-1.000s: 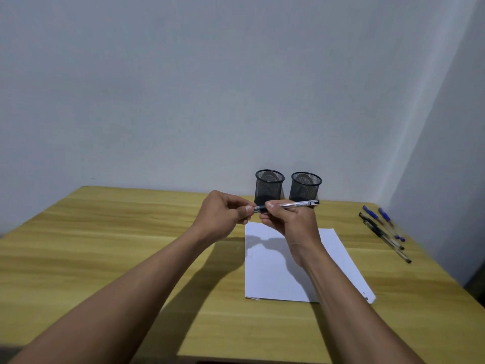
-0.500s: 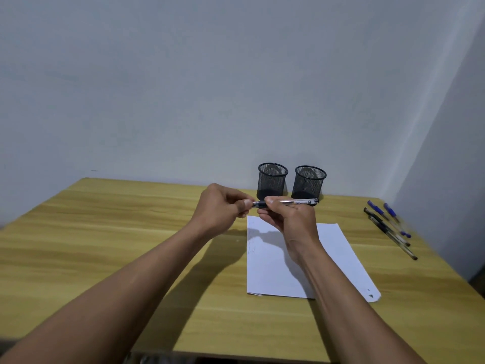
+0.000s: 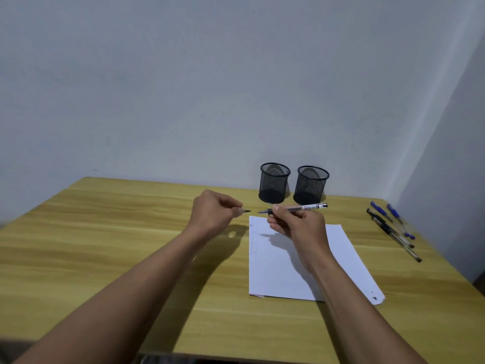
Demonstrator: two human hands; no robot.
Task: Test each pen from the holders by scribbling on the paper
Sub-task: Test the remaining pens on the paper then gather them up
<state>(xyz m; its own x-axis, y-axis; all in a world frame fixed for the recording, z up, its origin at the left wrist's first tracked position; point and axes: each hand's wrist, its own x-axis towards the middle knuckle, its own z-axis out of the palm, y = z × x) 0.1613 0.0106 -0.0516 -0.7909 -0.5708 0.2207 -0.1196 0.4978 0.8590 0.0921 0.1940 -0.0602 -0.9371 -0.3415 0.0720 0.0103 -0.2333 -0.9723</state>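
Observation:
My right hand (image 3: 296, 223) grips a clear-barrelled pen (image 3: 304, 207) held level above the top of the white paper (image 3: 283, 269), its bare tip pointing left. My left hand (image 3: 214, 214) is closed around the pen's cap (image 3: 245, 211), whose end pokes out of my fingers a short way left of the tip. Two black mesh holders (image 3: 274, 183) (image 3: 311, 185) stand side by side at the back of the table; no pens show above their rims. Faint scribbles mark the paper's left edge.
Several capped pens (image 3: 391, 227), blue and black, lie in a row on the wooden table (image 3: 105, 245) near its right edge. A grey wall runs behind the table and another on the right.
My hands have pulled apart: the cap came off the pen and moved left with my left hand. The view has also shifted slightly.

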